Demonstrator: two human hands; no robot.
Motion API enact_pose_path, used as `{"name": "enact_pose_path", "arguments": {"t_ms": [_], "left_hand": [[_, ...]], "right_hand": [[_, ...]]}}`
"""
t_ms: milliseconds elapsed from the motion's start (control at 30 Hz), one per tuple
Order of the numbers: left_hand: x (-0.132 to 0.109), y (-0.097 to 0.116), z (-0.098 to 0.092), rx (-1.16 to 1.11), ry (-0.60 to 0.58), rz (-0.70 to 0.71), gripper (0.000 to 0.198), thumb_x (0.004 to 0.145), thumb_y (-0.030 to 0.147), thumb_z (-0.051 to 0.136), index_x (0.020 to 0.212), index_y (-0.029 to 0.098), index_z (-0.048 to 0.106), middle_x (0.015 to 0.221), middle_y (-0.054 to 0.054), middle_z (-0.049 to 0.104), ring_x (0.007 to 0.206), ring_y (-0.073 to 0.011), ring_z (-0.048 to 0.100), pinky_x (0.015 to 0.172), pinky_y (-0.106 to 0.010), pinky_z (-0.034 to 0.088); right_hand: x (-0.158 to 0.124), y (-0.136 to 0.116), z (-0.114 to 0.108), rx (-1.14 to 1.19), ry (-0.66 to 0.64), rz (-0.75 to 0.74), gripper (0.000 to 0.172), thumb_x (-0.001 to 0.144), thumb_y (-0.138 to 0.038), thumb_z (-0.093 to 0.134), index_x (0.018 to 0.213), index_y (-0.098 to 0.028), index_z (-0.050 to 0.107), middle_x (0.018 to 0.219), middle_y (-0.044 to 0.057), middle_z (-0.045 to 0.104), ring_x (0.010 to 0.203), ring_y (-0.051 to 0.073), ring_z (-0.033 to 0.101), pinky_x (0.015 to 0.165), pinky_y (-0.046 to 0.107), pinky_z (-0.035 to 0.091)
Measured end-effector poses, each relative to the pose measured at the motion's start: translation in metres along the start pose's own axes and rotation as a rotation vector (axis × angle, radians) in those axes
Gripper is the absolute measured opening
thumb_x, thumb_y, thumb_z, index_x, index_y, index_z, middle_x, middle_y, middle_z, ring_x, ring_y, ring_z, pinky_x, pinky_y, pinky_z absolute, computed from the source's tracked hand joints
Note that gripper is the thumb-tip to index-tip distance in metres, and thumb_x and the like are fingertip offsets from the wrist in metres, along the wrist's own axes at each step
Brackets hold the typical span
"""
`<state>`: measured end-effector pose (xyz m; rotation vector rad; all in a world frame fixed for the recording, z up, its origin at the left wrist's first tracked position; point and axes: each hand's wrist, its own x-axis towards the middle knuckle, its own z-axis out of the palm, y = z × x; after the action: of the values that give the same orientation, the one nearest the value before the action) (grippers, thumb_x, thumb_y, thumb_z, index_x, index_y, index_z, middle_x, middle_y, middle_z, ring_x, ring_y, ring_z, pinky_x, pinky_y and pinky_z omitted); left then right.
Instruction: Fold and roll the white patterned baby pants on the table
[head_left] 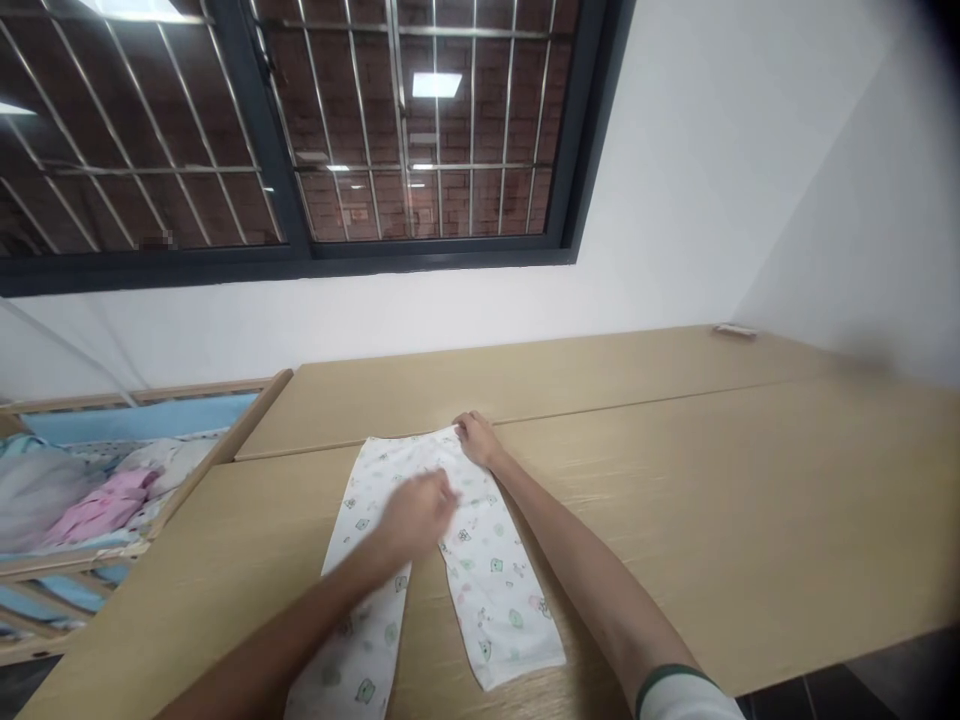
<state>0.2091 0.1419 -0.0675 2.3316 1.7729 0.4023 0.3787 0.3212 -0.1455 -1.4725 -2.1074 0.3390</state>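
Observation:
A small pair of white baby trousers [487, 580] with a green and pink print lies flat on the wooden table [750, 480], waist away from me, legs spread toward me. My right hand [476, 438] rests on the far right corner of the waistband, fingers curled on the cloth. Over the middle of the trousers near the crotch is my left hand [416, 515], blurred by motion, so its fingers cannot be read.
A wooden crib [187, 470] stands at the left edge of the table, holding a pink garment [105, 505] and grey and blue bedding. A small flat object [735, 330] lies at the far right of the table by the white wall. A barred window is above.

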Motion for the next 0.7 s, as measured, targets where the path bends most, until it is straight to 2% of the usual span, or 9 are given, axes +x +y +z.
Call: {"name": "enact_pose_path", "arguments": {"t_ms": [33, 67, 100, 167, 267, 400, 567, 633, 700], "left_hand": [[-0.015, 0.022, 0.006, -0.044, -0.093, 0.084, 0.033, 0.098, 0.047, 0.044, 0.087, 0.023, 0.064, 0.082, -0.003, 0.071, 0.077, -0.0197, 0.066, 0.069, -0.029, 0.046], [-0.030, 0.042, 0.013, -0.091, -0.217, 0.184, 0.037, 0.097, 0.050, 0.044, 0.086, 0.023, 0.065, 0.078, -0.004, 0.071, 0.074, -0.0219, 0.067, 0.065, -0.031, 0.045], [-0.045, 0.060, 0.020, -0.107, -0.289, 0.273, 0.040, 0.096, 0.053, 0.043, 0.086, 0.022, 0.067, 0.077, -0.006, 0.071, 0.074, -0.0248, 0.068, 0.065, -0.033, 0.046], [-0.067, 0.088, 0.032, -0.078, -0.379, 0.374, 0.047, 0.094, 0.056, 0.042, 0.086, 0.018, 0.070, 0.078, -0.013, 0.072, 0.074, -0.0313, 0.069, 0.068, -0.041, 0.049], [-0.082, 0.110, 0.046, -0.016, -0.439, 0.375, 0.057, 0.091, 0.060, 0.041, 0.088, 0.014, 0.074, 0.083, -0.021, 0.072, 0.078, -0.0376, 0.069, 0.072, -0.049, 0.051], [-0.077, 0.114, 0.050, -0.011, -0.463, 0.284, 0.053, 0.090, 0.052, 0.042, 0.099, 0.011, 0.074, 0.092, -0.024, 0.072, 0.087, -0.0390, 0.069, 0.075, -0.051, 0.053], [-0.070, 0.108, 0.038, -0.028, -0.462, 0.211, 0.044, 0.088, 0.041, 0.043, 0.097, 0.009, 0.073, 0.093, -0.026, 0.072, 0.087, -0.0409, 0.070, 0.071, -0.049, 0.053], [-0.072, 0.104, 0.032, -0.062, -0.450, 0.218, 0.034, 0.086, 0.036, 0.047, 0.086, 0.013, 0.072, 0.087, -0.022, 0.074, 0.083, -0.0371, 0.071, 0.072, -0.046, 0.052], [-0.078, 0.099, 0.027, -0.201, -0.428, 0.218, 0.025, 0.085, 0.031, 0.049, 0.071, 0.019, 0.066, 0.077, -0.013, 0.074, 0.074, -0.0283, 0.071, 0.074, -0.039, 0.051]], "right_hand": [[0.001, 0.001, 0.000, 0.010, 0.000, 0.000, 0.020, 0.099, -0.015, 0.049, 0.111, -0.016, 0.064, 0.113, 0.010, 0.063, 0.109, 0.019, 0.056, 0.097, 0.032, 0.036], [0.001, 0.001, 0.000, 0.020, 0.001, 0.000, 0.019, 0.098, -0.015, 0.050, 0.110, -0.016, 0.065, 0.111, 0.010, 0.063, 0.108, 0.019, 0.056, 0.097, 0.031, 0.036], [0.001, 0.001, 0.000, 0.028, 0.001, 0.000, 0.019, 0.098, -0.015, 0.050, 0.110, -0.016, 0.065, 0.110, 0.010, 0.063, 0.106, 0.019, 0.057, 0.096, 0.031, 0.037], [0.001, 0.001, -0.001, 0.044, 0.004, 0.003, 0.019, 0.098, -0.016, 0.050, 0.110, -0.016, 0.065, 0.109, 0.009, 0.063, 0.105, 0.018, 0.057, 0.096, 0.030, 0.038], [0.000, 0.000, -0.002, 0.062, 0.008, 0.015, 0.019, 0.097, -0.017, 0.051, 0.109, -0.016, 0.066, 0.109, 0.009, 0.063, 0.104, 0.018, 0.057, 0.096, 0.030, 0.039], [0.000, -0.001, -0.004, 0.085, 0.004, 0.030, 0.018, 0.095, -0.020, 0.054, 0.107, -0.017, 0.066, 0.107, 0.008, 0.063, 0.100, 0.018, 0.058, 0.093, 0.030, 0.041], [0.000, -0.005, -0.009, 0.110, -0.022, 0.039, 0.015, 0.092, -0.017, 0.054, 0.103, -0.016, 0.064, 0.103, 0.007, 0.064, 0.096, 0.017, 0.058, 0.088, 0.029, 0.043], [0.000, -0.008, -0.013, 0.118, -0.043, 0.044, 0.013, 0.092, -0.016, 0.053, 0.100, -0.016, 0.063, 0.103, 0.007, 0.065, 0.094, 0.017, 0.059, 0.086, 0.028, 0.044], [0.001, -0.011, -0.020, 0.126, -0.073, 0.055, 0.012, 0.091, -0.015, 0.054, 0.098, -0.016, 0.063, 0.104, 0.007, 0.065, 0.086, 0.015, 0.060, 0.079, 0.026, 0.045]]}}
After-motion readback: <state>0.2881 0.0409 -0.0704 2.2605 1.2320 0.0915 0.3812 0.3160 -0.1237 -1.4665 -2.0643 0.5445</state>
